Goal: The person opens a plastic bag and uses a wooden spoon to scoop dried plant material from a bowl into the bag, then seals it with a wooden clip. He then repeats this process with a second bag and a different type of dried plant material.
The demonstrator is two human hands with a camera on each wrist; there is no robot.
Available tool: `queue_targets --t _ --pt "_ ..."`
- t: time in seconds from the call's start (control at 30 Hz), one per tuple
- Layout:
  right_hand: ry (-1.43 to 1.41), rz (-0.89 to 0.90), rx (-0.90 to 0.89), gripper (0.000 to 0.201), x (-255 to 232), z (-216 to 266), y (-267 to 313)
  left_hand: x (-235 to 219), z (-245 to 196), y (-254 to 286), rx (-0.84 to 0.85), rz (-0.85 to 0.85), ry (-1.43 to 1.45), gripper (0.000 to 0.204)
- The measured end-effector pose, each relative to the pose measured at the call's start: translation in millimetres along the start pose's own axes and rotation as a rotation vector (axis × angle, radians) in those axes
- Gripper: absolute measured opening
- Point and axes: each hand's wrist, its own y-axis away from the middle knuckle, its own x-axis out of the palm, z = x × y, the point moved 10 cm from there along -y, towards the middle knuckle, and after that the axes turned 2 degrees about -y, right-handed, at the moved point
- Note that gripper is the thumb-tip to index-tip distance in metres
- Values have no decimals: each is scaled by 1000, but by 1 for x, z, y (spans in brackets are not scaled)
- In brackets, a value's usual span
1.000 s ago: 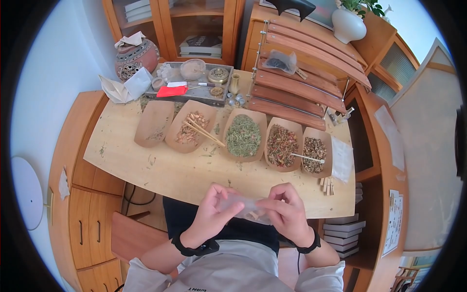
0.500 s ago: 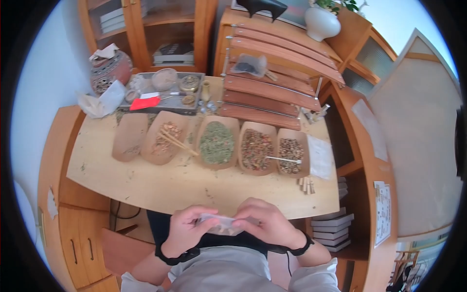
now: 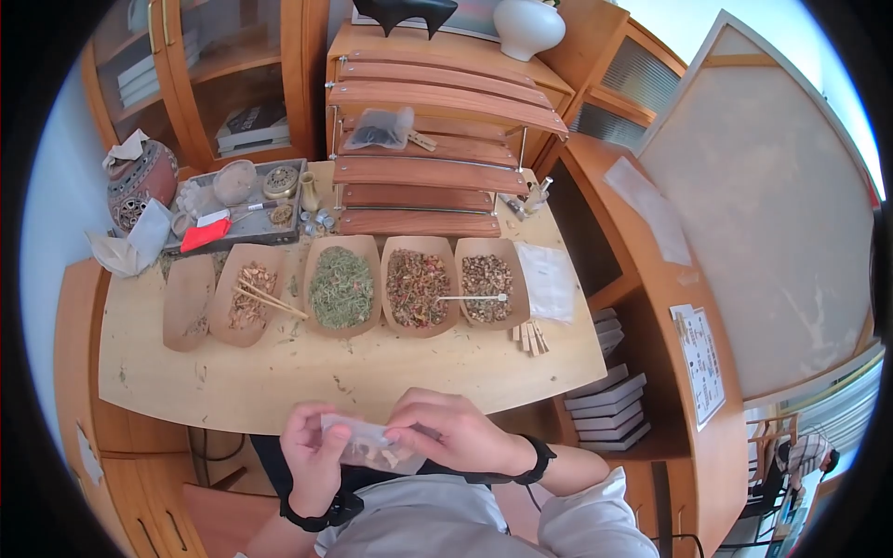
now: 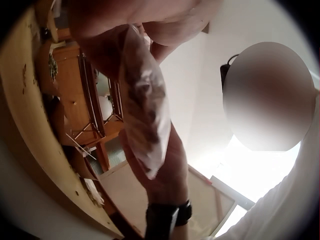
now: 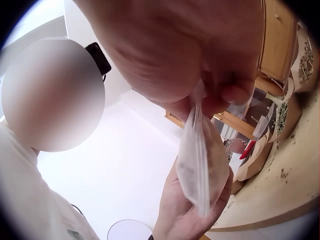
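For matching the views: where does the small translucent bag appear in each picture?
Head: the translucent bag is low, left of centre, between the left hand and right hand.
Left wrist: the translucent bag stands lengthwise, just left of centre.
Right wrist: the translucent bag is right of centre, mostly in the lower half.
Shared landmark: the wooden table.
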Motion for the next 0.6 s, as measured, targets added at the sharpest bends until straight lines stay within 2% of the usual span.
queue_targets --t 0.03,0.13,0.27,0.37,0.5,0.6 --pt "15 -15 -9 8 -1 0 0 5 -1 -2 5 -1 67 38" --pt "53 -64 -31 8 -5 1 0 17 29 2 -234 54 350 44" --pt "32 -165 18 7 -10 -8 5 29 43 10 -359 -11 581 52" --pt "4 -222 44 7 -15 -11 7 46 40 12 -345 33 659 46" --pt "15 -189 85 8 -6 -19 11 47 47 17 -280 42 519 45" --pt "96 -222 10 8 -10 -11 11 41 48 15 -249 22 412 41"
